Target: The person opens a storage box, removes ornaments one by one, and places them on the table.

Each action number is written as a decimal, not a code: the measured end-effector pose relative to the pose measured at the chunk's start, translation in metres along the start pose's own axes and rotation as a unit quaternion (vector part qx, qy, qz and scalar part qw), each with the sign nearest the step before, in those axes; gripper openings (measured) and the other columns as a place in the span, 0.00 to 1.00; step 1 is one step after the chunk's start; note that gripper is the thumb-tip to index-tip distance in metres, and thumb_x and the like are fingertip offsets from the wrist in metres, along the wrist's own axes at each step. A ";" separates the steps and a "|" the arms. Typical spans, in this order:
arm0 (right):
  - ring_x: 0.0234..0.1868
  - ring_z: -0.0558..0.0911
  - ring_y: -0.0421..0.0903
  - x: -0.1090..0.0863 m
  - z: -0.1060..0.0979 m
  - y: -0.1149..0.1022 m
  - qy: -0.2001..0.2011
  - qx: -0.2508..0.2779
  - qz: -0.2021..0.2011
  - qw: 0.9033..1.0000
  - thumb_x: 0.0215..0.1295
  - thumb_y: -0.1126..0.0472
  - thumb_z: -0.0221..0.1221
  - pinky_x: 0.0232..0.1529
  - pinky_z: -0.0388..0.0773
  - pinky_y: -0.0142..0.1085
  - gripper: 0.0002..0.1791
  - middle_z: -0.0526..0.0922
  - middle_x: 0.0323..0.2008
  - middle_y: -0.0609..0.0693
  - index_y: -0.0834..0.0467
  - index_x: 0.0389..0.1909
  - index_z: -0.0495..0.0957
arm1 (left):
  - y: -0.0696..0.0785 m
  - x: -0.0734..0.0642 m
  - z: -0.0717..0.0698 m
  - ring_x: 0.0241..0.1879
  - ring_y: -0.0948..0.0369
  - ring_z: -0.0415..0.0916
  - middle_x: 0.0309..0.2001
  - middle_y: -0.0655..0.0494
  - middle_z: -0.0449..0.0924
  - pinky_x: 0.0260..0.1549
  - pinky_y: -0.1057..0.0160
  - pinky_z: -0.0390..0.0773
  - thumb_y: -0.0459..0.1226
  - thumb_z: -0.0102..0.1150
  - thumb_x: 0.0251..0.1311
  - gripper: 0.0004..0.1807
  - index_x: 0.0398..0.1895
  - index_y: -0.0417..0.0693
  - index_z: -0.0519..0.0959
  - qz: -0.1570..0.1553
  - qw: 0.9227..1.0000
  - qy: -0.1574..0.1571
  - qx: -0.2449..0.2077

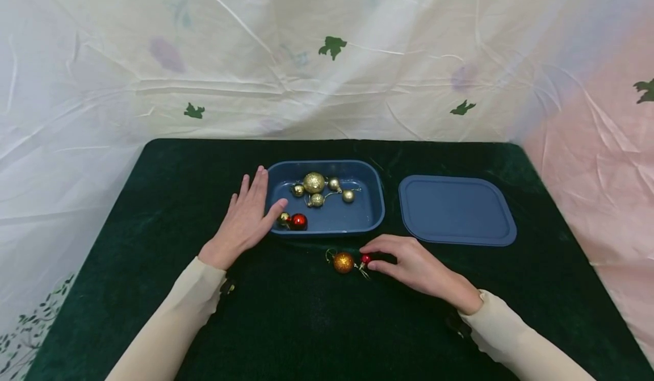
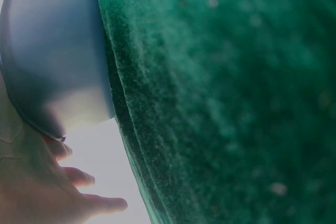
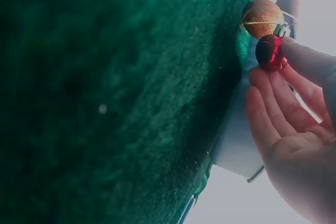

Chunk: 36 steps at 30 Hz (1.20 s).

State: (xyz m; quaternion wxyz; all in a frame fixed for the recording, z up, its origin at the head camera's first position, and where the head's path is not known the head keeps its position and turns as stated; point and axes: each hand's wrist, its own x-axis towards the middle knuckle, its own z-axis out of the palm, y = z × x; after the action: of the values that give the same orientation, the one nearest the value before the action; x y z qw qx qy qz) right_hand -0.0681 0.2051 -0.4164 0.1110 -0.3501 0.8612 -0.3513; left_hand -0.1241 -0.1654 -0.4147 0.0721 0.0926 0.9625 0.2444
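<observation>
Between thumb and fingers, my right hand (image 1: 413,266) pinches a small shiny red bauble (image 3: 271,52), just in front of the blue box. Right beside that bauble lies an orange glitter bauble (image 1: 343,263) with a gold string loop. My left hand (image 1: 242,216) rests with straight fingers along the left rim of the blue box (image 1: 352,222), its thumb reaching over the inside. Several gold baubles (image 1: 314,183) sit in the box. A larger red bauble (image 1: 298,222) and a small gold one (image 1: 284,218) lie in its near left corner, close to my left thumb.
A flat blue lid (image 1: 457,210) lies on the table to the right of the box. Dark green cloth (image 1: 306,324) covers the table. Pale patterned fabric (image 1: 286,63) hangs behind it and at both sides.
</observation>
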 end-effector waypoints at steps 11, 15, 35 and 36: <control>0.55 0.83 0.40 0.007 0.000 0.004 -0.027 -0.020 0.008 0.999 0.69 0.58 0.66 0.54 0.83 0.41 0.19 0.84 0.56 0.45 0.50 0.59 0.82 | 0.000 0.002 -0.001 0.81 0.41 0.25 0.84 0.47 0.26 0.73 0.28 0.39 0.67 0.34 0.75 0.51 0.84 0.47 0.31 0.005 1.000 -0.004 0.003; 0.55 0.83 0.40 0.009 0.000 0.005 -0.036 -0.023 0.009 0.999 0.68 0.59 0.66 0.54 0.83 0.40 0.19 0.83 0.56 0.45 0.50 0.60 0.82 | 0.001 0.003 -0.001 0.81 0.41 0.25 0.84 0.47 0.26 0.73 0.28 0.39 0.67 0.34 0.75 0.51 0.84 0.47 0.31 0.005 1.000 -0.004 0.002; 0.57 0.82 0.41 0.001 -0.009 -0.008 -0.004 -0.050 -0.001 0.999 0.72 0.54 0.65 0.55 0.83 0.43 0.18 0.83 0.58 0.44 0.51 0.60 0.83 | 0.001 -0.001 -0.001 0.82 0.46 0.25 0.84 0.51 0.26 0.73 0.28 0.37 0.66 0.34 0.75 0.50 0.85 0.48 0.32 -0.003 1.000 -0.007 0.004; 0.56 0.83 0.40 0.001 -0.009 -0.010 0.005 -0.047 -0.004 0.999 0.73 0.54 0.64 0.54 0.83 0.43 0.17 0.83 0.57 0.43 0.51 0.60 0.83 | 0.001 -0.001 -0.001 0.82 0.45 0.26 0.84 0.51 0.26 0.73 0.28 0.37 0.66 0.35 0.75 0.50 0.85 0.48 0.33 -0.003 1.000 -0.006 0.006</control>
State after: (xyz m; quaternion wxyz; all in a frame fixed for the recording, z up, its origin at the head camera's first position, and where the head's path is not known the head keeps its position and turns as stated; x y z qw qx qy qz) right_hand -0.0674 0.2047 -0.4026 0.0883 -0.3562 0.8762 -0.3125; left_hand -0.1229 -0.1654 -0.4133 0.0783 0.0916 0.9639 0.2376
